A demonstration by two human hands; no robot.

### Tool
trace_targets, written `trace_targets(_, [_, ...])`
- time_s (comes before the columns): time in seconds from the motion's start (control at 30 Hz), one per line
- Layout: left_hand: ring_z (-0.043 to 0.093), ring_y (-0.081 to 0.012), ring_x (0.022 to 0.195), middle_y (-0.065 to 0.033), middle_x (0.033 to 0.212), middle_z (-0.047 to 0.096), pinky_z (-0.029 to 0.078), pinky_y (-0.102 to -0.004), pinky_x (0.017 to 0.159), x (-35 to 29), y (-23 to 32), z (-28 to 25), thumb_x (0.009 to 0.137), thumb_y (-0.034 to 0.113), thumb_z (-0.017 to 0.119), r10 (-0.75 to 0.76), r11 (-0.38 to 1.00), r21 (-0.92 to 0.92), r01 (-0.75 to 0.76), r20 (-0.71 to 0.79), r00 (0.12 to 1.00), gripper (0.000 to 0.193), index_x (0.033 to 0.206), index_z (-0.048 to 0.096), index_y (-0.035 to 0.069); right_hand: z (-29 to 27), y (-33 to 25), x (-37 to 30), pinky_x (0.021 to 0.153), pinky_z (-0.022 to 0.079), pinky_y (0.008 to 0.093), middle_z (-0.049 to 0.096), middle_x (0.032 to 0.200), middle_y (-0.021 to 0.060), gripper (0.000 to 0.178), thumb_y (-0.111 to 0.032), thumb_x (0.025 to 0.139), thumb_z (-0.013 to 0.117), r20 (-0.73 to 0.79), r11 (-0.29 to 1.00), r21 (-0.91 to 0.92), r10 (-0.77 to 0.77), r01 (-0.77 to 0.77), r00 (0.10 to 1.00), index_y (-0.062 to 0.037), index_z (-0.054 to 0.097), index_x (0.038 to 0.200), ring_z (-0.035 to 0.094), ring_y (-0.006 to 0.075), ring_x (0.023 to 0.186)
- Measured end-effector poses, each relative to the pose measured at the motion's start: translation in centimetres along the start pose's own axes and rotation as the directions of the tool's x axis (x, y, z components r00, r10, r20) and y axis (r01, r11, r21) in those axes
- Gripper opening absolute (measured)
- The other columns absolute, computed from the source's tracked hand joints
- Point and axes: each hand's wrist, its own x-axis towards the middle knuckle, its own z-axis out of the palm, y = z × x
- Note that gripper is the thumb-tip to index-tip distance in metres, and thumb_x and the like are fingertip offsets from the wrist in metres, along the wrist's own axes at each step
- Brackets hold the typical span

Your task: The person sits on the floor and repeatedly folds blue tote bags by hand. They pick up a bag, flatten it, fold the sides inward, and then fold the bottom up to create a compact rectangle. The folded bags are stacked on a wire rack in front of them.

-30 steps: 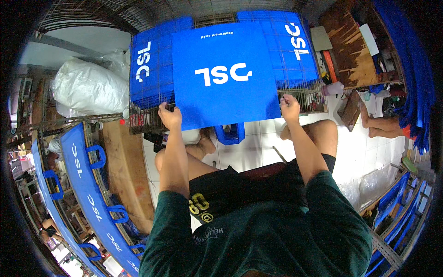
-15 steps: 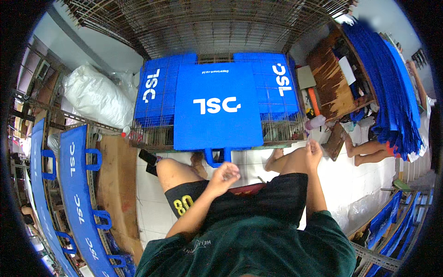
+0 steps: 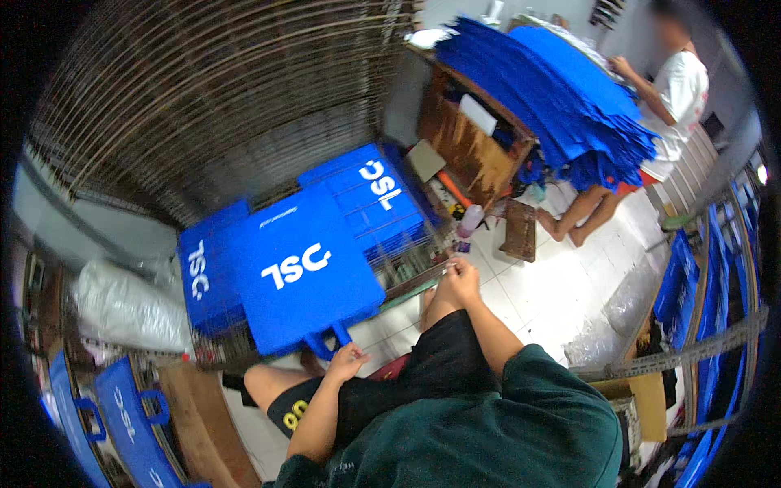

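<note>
A flat blue bag [image 3: 325, 236] with white lettering lies across two stacks of similar bags, its handle loop [image 3: 328, 340] hanging over the front edge toward me. My left hand [image 3: 348, 363] is over my lap just beside that handle, its fingers loosely bent and apart, holding nothing I can see. Above my right knee is my right hand [image 3: 463, 281], its fingers pressed together; whatever they may pinch is too small to make out. Under the top bag are the left stack [image 3: 207, 268] and the right stack [image 3: 382, 203].
A wire drying rack [image 3: 236, 89] rises behind the bags. To the right, blue sheets [image 3: 553, 98] hang over a wooden cabinet, where a person [image 3: 679, 89] in white stands. A bottle [image 3: 470, 220] is on the floor. Racks of blue bags [image 3: 130, 415] flank me, with a white sack [image 3: 130, 305] on the left.
My view has swung to the right, bringing the standing person and more of the hanging sheets into sight. The top bag still lies on the stacks. Both hands stay near my lap.
</note>
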Motion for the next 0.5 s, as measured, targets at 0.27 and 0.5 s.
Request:
trace_targets(0.27, [0.056, -0.0165, 0.076, -0.0077, 0.080, 0.059, 0.045, -0.0292, 0.067, 0.8, -2.0, 0.9, 0.070, 0.028, 0.075, -0.134, 0.981, -0.131, 0.141, 0.063, 0.989, 0.034, 0.086, 0.056, 0.003, -0.9, -2.8, -0.7, 0.076, 0.049, 0.0359, 0.065, 0.089, 0.0185, 0.025, -0.021, 0.081, 0.061, 0.027, 0.999, 0.003, 0.033, -0.033, 0.999, -0.0023, 0.063, 0.097, 0.064, 0.0292, 0.083])
trace_targets(0.5, [0.060, -0.0229, 0.080, -0.0145, 0.091, 0.062, 0.047, -0.0330, 0.071, 0.5, -1.1, 1.1, 0.073, 0.033, 0.073, -0.187, 0.975, -0.106, 0.195, 0.081, 0.979, 0.048, 0.107, 0.054, 0.006, -1.2, -2.7, -0.9, 0.070, 0.049, 0.0305, 0.066, 0.082, 0.0128, 0.018, -0.013, 0.082, 0.062, -0.026, 0.991, 0.125, -0.039, 0.042, 0.999, -0.0004, 0.063, 0.095, 0.063, 0.0187, 0.076])
